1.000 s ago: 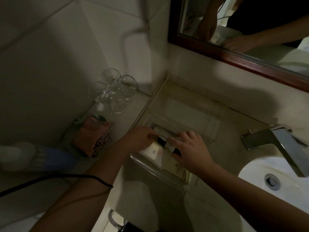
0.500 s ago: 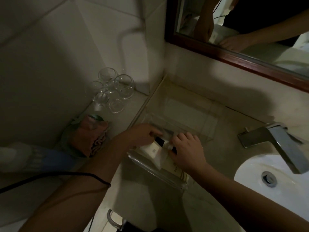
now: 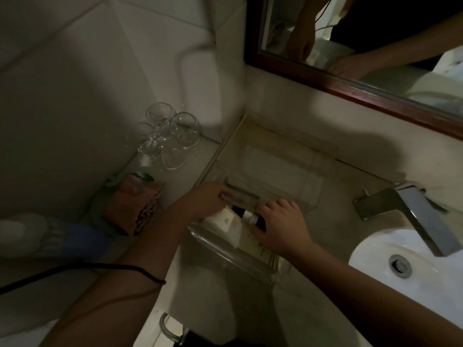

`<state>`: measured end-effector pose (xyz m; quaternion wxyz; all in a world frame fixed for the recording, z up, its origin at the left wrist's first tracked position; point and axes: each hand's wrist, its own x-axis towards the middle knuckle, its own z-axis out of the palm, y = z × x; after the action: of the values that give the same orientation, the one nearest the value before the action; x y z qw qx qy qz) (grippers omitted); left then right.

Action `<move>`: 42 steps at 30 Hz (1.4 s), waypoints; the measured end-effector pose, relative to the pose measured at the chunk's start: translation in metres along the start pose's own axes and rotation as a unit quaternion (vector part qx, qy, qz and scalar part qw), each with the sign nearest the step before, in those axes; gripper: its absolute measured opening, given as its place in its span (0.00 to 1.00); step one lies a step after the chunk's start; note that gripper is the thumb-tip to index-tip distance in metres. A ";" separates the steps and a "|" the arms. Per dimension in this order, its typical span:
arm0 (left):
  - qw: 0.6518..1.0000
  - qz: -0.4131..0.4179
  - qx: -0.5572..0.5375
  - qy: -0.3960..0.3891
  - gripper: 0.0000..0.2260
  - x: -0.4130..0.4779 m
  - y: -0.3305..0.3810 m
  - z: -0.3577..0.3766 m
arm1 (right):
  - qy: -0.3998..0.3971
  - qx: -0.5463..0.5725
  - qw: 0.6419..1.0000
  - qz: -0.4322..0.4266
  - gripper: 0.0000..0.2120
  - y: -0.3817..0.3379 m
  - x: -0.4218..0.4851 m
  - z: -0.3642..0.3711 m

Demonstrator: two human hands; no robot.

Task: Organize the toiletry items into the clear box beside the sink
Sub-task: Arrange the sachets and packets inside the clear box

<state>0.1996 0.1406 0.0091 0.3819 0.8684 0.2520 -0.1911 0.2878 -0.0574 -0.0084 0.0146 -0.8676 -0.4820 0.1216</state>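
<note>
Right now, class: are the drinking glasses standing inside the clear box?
No, the glasses stand on the ledge by the tiled wall, apart from the clear box.

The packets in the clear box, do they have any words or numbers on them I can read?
None can be read.
White packet in the clear box: a small dark mark, too blurred to read.
Cream packet under the right hand: a short row of tiny marks, too small to read.
Black-and-white tube: no print shows.
Left hand hides whatever is under it.
</note>
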 end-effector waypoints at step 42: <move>0.943 -0.016 -0.229 0.241 0.13 0.013 0.029 0.031 | 0.073 0.231 0.936 0.254 0.17 -0.004 0.003 -0.025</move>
<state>0.2228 0.1035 -0.0008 0.4956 0.7733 0.3871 0.0811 0.2918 -0.0503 0.0156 0.2182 -0.9403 -0.2014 0.1660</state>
